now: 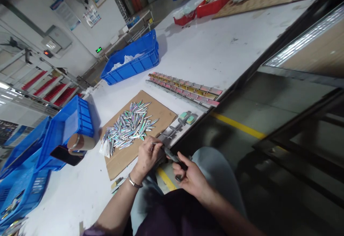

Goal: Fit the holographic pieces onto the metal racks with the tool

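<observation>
Right hand (192,178) grips pliers (172,156), nose toward left hand (147,155).

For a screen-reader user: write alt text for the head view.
A person's left hand pinches a small shiny metal piece while the right hand grips dark pliers, beside a pile of iridescent silver fishing-lure blanks on a brown cardboard sheet atop a white table.

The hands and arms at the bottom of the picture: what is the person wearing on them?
Both forearms are bare, with no gloves. The left hand has a thin silver-coloured bracelet at the wrist. The right hand shows no ring, watch or band that can be made out. A dark purple garment shows below, near the elbows.
</observation>
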`<state>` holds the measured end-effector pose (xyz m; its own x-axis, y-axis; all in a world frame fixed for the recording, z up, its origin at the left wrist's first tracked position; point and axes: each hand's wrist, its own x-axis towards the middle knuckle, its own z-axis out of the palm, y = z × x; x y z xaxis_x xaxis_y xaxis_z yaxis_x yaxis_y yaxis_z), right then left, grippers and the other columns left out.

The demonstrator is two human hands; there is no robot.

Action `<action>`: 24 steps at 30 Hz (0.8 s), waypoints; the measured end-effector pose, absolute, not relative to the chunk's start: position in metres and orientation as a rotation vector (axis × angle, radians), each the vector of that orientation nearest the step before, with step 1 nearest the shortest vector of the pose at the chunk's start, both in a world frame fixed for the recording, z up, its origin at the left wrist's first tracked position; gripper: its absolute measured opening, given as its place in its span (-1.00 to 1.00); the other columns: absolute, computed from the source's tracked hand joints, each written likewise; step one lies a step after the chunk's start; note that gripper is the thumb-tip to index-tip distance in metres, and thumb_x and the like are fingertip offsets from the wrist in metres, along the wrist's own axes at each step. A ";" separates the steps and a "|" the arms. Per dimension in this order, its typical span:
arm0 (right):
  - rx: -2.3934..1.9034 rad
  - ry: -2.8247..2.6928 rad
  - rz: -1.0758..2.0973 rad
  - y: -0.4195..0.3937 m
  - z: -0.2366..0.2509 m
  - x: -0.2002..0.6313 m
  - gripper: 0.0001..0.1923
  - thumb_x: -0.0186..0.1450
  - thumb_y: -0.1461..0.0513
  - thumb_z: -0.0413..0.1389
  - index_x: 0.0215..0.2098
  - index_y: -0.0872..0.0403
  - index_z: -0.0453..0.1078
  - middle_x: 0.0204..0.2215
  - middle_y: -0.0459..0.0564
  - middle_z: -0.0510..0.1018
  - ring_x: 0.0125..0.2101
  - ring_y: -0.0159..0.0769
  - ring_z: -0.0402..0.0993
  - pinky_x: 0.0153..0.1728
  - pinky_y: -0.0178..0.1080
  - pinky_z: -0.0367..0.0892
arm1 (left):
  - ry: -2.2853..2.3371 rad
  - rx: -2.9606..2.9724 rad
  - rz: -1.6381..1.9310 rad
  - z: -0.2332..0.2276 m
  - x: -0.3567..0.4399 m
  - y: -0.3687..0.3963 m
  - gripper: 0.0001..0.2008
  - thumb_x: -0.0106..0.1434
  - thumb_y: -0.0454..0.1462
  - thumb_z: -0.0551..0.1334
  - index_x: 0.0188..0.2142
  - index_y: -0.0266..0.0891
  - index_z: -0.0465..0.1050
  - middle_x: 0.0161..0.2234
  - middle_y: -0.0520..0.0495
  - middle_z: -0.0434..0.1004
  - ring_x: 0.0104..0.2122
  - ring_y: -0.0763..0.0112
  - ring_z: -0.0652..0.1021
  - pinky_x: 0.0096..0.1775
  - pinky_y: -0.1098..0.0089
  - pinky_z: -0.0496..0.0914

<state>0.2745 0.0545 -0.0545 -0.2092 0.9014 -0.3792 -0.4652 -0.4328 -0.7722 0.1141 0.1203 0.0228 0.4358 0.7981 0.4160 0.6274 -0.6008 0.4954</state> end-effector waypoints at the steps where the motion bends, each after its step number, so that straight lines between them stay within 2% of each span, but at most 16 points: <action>1: -1.026 -0.625 1.815 0.054 -0.054 0.275 -0.34 0.30 -0.31 -0.09 -0.28 0.06 0.44 -0.67 -0.15 0.28 -0.68 -0.36 0.13 -0.62 -0.29 0.09 | 1.240 2.423 0.912 0.023 0.114 0.120 -0.86 0.44 -0.28 0.17 -0.25 -0.22 0.47 -0.35 -0.05 0.54 -0.32 0.41 0.52 -0.23 0.39 0.40; 4: -1.159 -0.870 1.571 0.049 -0.054 0.286 -0.50 0.37 -0.17 0.01 -0.10 0.04 0.48 -0.58 -0.08 0.45 -0.58 -0.29 0.33 -0.49 -0.25 0.23 | 1.233 2.434 0.882 0.022 0.115 0.120 -0.87 0.44 -0.25 0.18 -0.21 -0.22 0.48 -0.32 -0.07 0.56 -0.30 0.39 0.53 -0.21 0.37 0.41; 7: -1.374 -1.503 0.952 0.044 -0.046 0.300 -0.70 0.41 0.14 0.08 0.07 -0.02 0.47 -0.42 -0.01 0.56 -0.39 -0.18 0.47 -0.32 -0.17 0.25 | 1.220 2.462 0.872 0.021 0.116 0.121 -0.87 0.44 -0.23 0.17 -0.19 -0.22 0.48 -0.30 -0.09 0.57 -0.29 0.37 0.55 -0.20 0.35 0.42; 10: -1.496 -2.050 0.205 0.042 -0.031 0.306 -0.63 0.37 0.38 0.05 0.10 0.04 0.47 -0.44 0.02 0.52 -0.39 -0.15 0.47 -0.31 -0.13 0.21 | 1.221 2.463 0.873 0.021 0.117 0.122 -0.85 0.45 -0.23 0.15 -0.20 -0.22 0.47 -0.33 -0.08 0.55 -0.31 0.37 0.54 -0.22 0.35 0.42; 12: -1.533 -2.170 -0.036 0.042 -0.022 0.305 -0.57 0.31 0.46 0.06 0.09 0.09 0.46 -0.46 0.02 0.49 -0.42 -0.15 0.45 -0.33 -0.12 0.20 | 1.230 2.450 0.855 0.021 0.116 0.123 -0.83 0.46 -0.21 0.14 -0.21 -0.21 0.46 -0.34 -0.09 0.54 -0.32 0.36 0.53 -0.24 0.35 0.42; 14: -1.555 -2.209 -0.083 0.043 -0.019 0.302 -0.53 0.27 0.50 0.04 0.10 0.11 0.45 -0.46 0.04 0.49 -0.43 -0.16 0.45 -0.35 -0.13 0.20 | 1.240 2.433 0.831 0.020 0.115 0.123 -0.80 0.47 -0.18 0.13 -0.21 -0.21 0.46 -0.34 -0.10 0.54 -0.32 0.35 0.53 -0.24 0.34 0.41; 17: -1.558 -2.134 0.218 0.049 -0.028 0.301 -0.57 0.33 0.43 0.02 0.12 0.07 0.42 -0.44 0.06 0.53 -0.44 -0.16 0.45 -0.41 -0.17 0.16 | 1.244 2.428 0.808 0.019 0.115 0.123 -0.78 0.48 -0.17 0.10 -0.22 -0.21 0.45 -0.33 -0.10 0.54 -0.30 0.34 0.52 -0.23 0.34 0.41; 20: -1.397 -1.687 1.014 0.059 -0.047 0.302 -0.72 0.41 0.17 0.02 0.04 0.02 0.40 -0.50 -0.03 0.50 -0.51 -0.23 0.40 -0.48 -0.23 0.13 | 1.280 2.428 0.804 0.017 0.117 0.120 -0.78 0.47 -0.18 0.11 -0.22 -0.21 0.45 -0.34 -0.10 0.53 -0.30 0.34 0.52 -0.22 0.34 0.41; 22: -1.143 -1.172 1.566 0.067 -0.058 0.301 -0.66 0.38 -0.03 0.03 -0.10 0.03 0.39 -0.62 -0.14 0.38 -0.62 -0.33 0.25 -0.54 -0.29 0.07 | 1.312 2.417 0.793 0.018 0.118 0.117 -0.79 0.47 -0.19 0.11 -0.23 -0.21 0.46 -0.35 -0.10 0.52 -0.32 0.34 0.52 -0.23 0.35 0.42; 24: -0.895 -0.732 1.880 0.070 -0.063 0.299 -0.57 0.27 -0.14 0.13 -0.22 0.05 0.38 -0.69 -0.22 0.25 -0.68 -0.43 0.06 -0.59 -0.33 -0.02 | 1.295 2.399 0.782 0.023 0.115 0.118 -0.83 0.44 -0.21 0.14 -0.21 -0.21 0.47 -0.33 -0.11 0.53 -0.30 0.33 0.53 -0.22 0.34 0.43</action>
<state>0.2986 0.0703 -0.0634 -0.3322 0.8995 -0.2837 -0.4711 -0.4189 -0.7763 0.1150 0.1176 0.0230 0.4438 0.8377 0.3183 0.6718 -0.5461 0.5004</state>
